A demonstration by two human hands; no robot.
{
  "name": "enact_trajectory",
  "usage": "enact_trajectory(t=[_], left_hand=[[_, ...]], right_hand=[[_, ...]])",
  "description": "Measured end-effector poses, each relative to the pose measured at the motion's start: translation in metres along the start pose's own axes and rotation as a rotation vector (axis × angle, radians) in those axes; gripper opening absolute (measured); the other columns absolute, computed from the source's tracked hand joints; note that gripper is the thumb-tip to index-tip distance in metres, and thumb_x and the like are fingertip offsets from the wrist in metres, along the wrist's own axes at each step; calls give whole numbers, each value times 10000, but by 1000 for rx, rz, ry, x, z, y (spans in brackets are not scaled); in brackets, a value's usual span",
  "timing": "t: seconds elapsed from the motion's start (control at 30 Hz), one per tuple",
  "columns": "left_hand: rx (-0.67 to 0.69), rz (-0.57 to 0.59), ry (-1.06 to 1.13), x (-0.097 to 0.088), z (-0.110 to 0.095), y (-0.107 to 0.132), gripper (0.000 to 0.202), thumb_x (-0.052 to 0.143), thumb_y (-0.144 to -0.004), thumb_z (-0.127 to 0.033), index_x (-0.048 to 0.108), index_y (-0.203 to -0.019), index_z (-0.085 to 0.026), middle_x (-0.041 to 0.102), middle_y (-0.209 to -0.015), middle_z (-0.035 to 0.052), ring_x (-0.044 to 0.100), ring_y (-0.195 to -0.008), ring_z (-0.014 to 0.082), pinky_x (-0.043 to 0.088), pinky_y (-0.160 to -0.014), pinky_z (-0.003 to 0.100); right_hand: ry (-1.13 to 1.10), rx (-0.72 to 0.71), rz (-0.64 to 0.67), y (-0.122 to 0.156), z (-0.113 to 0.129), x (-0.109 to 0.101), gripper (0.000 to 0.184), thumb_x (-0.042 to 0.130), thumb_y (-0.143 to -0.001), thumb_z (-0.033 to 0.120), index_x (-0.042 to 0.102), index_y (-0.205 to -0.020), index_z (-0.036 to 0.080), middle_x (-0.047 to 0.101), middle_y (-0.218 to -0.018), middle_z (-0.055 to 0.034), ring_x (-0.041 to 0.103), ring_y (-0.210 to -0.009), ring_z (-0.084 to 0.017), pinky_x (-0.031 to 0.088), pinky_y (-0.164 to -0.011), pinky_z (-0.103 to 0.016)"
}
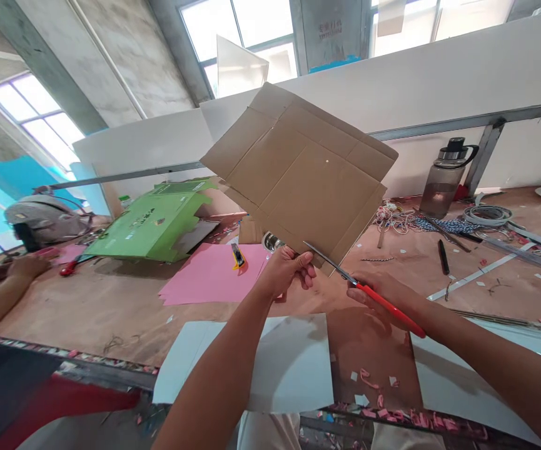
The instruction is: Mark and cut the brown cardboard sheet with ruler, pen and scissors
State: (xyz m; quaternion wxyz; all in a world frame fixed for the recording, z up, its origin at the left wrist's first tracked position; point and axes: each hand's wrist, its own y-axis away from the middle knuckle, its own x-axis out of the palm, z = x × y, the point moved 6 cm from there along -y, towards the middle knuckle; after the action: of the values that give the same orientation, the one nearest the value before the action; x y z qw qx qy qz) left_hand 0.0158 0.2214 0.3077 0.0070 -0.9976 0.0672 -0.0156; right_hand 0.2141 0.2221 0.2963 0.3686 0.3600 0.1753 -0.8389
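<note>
In the middle of the head view, a creased brown cardboard sheet [317, 169] is raised off the table and tilted. My left hand [291, 273] pinches its lower edge, thumb on top. Red-handled scissors [383, 303] are in my right hand [378, 294], with the fingers wrapped round the handles. The scissor blades lie at the sheet's lower edge, just right of my left thumb. Whether they are fully closed is hard to see. Under my forearms lies a white sheet [293, 362]. Beyond my left hand, a yellow utility knife [237, 256] rests on pink sheets [199, 275].
At the left stands a stack of green printed cardboard [152, 219], beside a grey backpack [45, 215]. A co-worker's hand [29, 267] rests at the far left. A water bottle [446, 178], cords [439, 224] and a black pen [443, 257] occupy the right. Pink scraps [406, 417] litter the front edge.
</note>
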Motion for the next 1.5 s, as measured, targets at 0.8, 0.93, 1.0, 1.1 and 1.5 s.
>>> enact_trajectory(t=[0.8, 0.93, 1.0, 1.1, 1.5], left_hand=[[-38, 2, -162, 12, -7, 7, 458, 663, -786, -505, 623, -524, -132, 603, -440, 73, 554, -369, 120, 408, -365, 188], [-45, -41, -126, 11, -3, 6, 472, 660, -786, -546, 606, -559, -136, 623, -486, 75, 572, -396, 127, 436, -388, 203], [-1, -104, -45, 6, -4, 3, 497, 637, -780, -614, 584, -619, -147, 645, -538, 65, 592, -421, 135, 471, -415, 224], [104, -227, 60, -6, -9, 0, 500, 605, -777, -670, 565, -766, -171, 659, -598, 20, 601, -434, 132, 480, -425, 234], [137, -301, -10, -20, -8, -5, 457, 617, -810, -620, 489, -676, -202, 587, -481, -25, 487, -342, 99, 353, -350, 211]], right_hand=[[81, -94, -80, -5, 7, -7, 334, 485, -902, 483, 456, -726, 200, 495, -699, 17, 415, -632, -127, 296, -580, -262], [41, -91, -97, -7, 5, -6, 352, 492, -893, 505, 461, -722, 200, 502, -723, 7, 410, -655, -134, 309, -575, -259], [-6, -62, -123, -7, 2, -6, 366, 476, -897, 514, 457, -713, 198, 499, -720, 5, 408, -655, -135, 312, -567, -259], [-71, -12, -179, -7, -3, -5, 367, 460, -901, 508, 455, -706, 196, 489, -700, 11, 410, -646, -136, 320, -569, -263], [-101, -7, -112, -8, 6, 3, 268, 525, -864, 384, 423, -698, 201, 465, -707, 21, 394, -623, -120, 314, -552, -255]])
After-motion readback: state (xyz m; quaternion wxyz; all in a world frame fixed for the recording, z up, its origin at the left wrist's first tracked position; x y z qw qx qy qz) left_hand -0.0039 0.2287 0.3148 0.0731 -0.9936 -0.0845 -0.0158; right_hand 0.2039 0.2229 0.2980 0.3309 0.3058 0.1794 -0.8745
